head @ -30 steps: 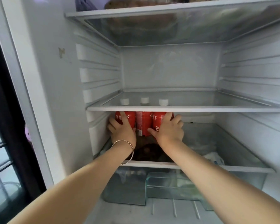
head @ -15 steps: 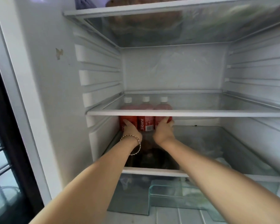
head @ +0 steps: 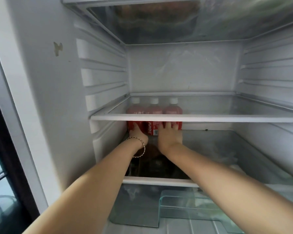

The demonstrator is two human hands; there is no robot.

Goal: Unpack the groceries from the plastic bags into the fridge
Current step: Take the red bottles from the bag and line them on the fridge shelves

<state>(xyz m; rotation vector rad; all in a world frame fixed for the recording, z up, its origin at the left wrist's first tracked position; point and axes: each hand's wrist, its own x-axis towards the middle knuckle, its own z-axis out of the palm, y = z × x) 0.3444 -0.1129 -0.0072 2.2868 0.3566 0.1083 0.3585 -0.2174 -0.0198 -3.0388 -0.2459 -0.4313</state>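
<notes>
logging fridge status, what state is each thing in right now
juice bottles: three, upright, capped, side by side
left hand: fingers pressed on left bottle
right hand: fingers pressed on right bottle
fridge: open
top shelf: loaded, contents blurred

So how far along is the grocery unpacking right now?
Three juice bottles stand upright at the back left of the lower shelf. The left hand and right hand touch their labels, apparently pushing them in. The bags are out of view, so what remains is unknown.
</notes>
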